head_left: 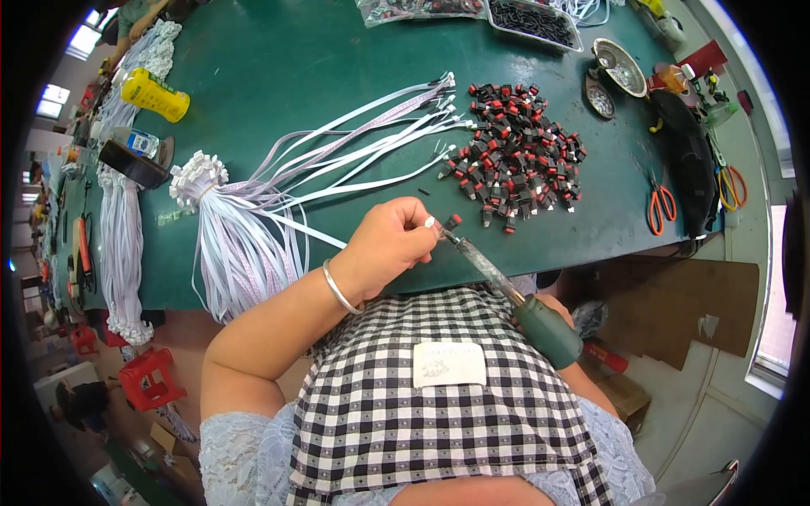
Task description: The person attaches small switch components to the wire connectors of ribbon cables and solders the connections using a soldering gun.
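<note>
My left hand (pixel 390 242), with a silver bangle at the wrist, is closed in a pinch in front of my apron. At its fingertips sits a small black-and-red part (pixel 453 222), like those in the pile. My right hand (pixel 555 309), mostly hidden behind the handle, is closed round a green-handled tool (pixel 547 329). The tool's long metal shaft points up and left, its narrow tip at the part; whether they touch I cannot tell. Just beyond lies a heap of black-and-red parts (pixel 519 152) with metal ends. A bundle of white ribbon cables (pixel 240 228) lies to the left.
A tray of short black pieces (pixel 531 24) and a metal bowl (pixel 620 67) stand at the back. Orange-handled scissors (pixel 661 207) lie at the right. A yellow bottle (pixel 156 94) and a phone-like dark object (pixel 133 164) are at the left. The green table's (pixel 337 51) front edge meets my apron.
</note>
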`<state>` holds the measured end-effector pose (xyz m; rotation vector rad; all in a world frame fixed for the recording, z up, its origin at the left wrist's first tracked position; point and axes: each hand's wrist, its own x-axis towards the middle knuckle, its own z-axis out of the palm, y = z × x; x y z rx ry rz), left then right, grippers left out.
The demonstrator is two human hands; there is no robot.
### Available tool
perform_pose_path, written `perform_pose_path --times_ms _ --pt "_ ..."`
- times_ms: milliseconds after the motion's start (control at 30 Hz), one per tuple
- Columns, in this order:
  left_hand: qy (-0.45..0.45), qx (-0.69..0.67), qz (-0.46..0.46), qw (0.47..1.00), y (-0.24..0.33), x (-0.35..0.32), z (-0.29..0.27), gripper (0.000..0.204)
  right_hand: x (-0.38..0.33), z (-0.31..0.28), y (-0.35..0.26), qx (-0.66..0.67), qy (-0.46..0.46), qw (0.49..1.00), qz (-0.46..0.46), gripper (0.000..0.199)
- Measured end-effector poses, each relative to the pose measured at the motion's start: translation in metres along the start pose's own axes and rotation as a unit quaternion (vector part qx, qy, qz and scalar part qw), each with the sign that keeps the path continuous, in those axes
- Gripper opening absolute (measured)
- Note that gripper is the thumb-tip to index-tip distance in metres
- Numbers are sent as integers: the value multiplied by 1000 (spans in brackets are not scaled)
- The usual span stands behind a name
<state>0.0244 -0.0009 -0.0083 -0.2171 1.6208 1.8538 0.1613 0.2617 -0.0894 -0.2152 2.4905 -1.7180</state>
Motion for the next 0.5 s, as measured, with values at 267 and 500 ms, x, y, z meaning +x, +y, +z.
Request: perform_pose_path --times_ms 267,500 --pt "-14 20 5 1000 2 0 -5 4 16 0 -32 177 83 980 23 22" --pt "36 7 36 999 4 -34 -15 6 92 30 -79 275 38 960 44 39"
